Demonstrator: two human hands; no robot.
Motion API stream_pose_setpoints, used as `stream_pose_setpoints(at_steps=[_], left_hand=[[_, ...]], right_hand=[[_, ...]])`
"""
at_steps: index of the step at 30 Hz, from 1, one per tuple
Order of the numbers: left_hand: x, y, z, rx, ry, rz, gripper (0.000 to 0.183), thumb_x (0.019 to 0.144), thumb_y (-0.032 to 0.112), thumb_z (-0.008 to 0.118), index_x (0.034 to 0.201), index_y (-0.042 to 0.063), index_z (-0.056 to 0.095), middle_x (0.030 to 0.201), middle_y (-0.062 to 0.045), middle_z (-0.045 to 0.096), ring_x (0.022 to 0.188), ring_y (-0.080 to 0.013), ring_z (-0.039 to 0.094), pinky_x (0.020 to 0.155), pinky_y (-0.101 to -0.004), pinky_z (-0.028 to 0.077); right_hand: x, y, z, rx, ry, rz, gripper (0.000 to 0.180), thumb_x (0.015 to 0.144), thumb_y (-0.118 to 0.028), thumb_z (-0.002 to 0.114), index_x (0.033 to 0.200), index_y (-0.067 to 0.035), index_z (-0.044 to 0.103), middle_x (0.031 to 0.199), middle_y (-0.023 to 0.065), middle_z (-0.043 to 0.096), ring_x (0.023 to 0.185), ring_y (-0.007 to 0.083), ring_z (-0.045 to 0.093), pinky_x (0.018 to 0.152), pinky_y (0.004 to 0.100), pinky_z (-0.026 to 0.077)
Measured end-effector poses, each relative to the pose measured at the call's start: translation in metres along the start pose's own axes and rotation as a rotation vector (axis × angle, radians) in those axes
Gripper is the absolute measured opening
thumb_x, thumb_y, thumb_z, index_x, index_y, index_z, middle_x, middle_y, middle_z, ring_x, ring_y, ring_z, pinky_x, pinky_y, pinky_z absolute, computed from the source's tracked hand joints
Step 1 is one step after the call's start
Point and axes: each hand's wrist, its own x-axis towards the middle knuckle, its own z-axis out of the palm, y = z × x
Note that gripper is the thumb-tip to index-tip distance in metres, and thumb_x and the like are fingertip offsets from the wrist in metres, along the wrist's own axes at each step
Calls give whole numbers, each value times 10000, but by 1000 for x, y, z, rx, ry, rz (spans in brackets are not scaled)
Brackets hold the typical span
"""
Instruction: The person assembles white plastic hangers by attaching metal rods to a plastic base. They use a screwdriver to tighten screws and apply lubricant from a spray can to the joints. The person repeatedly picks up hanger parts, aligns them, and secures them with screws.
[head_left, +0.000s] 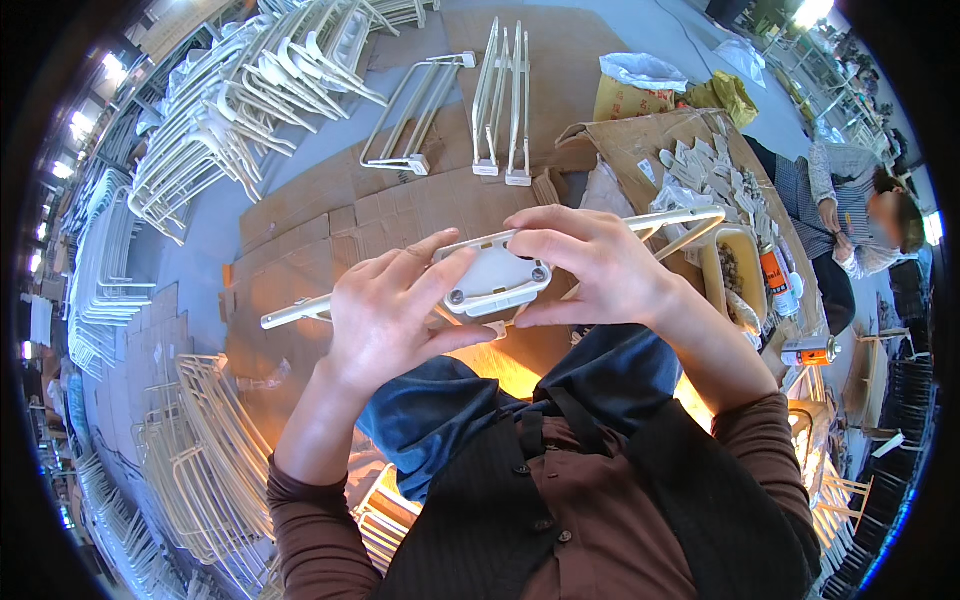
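Observation:
Before my chest I hold a white plastic bracket (496, 274), roughly oval, with a dark round fastener at each lower corner. It sits across a cream metal tube frame (679, 219), whose ends stick out to both sides. My left hand (394, 304) grips the bracket's left end, the index finger lying over its face. At the right end, my right hand (596, 262) has its fingers on the upper edge and its thumb below. A small pale tab (496, 330) shows beside my left thumb. My palms hide parts of the tubes.
Cream tube frames (502, 105) lie ahead on cardboard (300, 255). Many more are stacked at left (247, 97). On the right, a cardboard-covered surface (611, 139) bears white plastic pieces (705, 169), a yellow bin (709, 274) of small hardware and spray cans (776, 274). A person (840, 195) sits beyond.

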Motion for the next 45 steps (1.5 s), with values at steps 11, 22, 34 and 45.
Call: stream_pose_setpoints(at_steps=[11, 22, 34, 45], left_hand=[[-7, 11, 0, -80, -56, -235, 979, 613, 399, 958, 1387, 0, 511, 923, -111, 737, 806, -268, 752, 696, -350, 580], [-7, 10, 2, -31, -16, -160, 985, 641, 464, 931, 1401, 21, 488, 959, -100, 732, 794, -261, 741, 668, -348, 572], [-10, 4, 2, -32, -2, -16, 733, 695, 575, 829, 1203, 101, 594, 1077, -120, 743, 817, -261, 737, 676, -343, 567], [-15, 17, 13, 12, -23, -216, 707, 812, 551, 814, 1223, 14, 605, 1076, -158, 710, 907, -379, 705, 783, -462, 555]], right_hand=[[-1, -10, 12, 19, 69, 28, 653, 725, -283, 898, 1220, -55, 539, 1076, 132, 669, 910, 329, 702, 768, 412, 567], [-2, -9, 11, 4, 88, -6, 667, 713, -312, 903, 1205, -55, 534, 1071, 115, 666, 926, 324, 699, 783, 412, 570], [-4, -7, 12, -48, 77, -74, 619, 726, -378, 880, 1194, -85, 600, 1114, 86, 630, 891, 272, 691, 754, 389, 577], [-13, 0, 24, -5, 207, -62, 465, 803, -397, 807, 1096, -112, 584, 1037, 103, 632, 809, 309, 682, 719, 428, 555]])
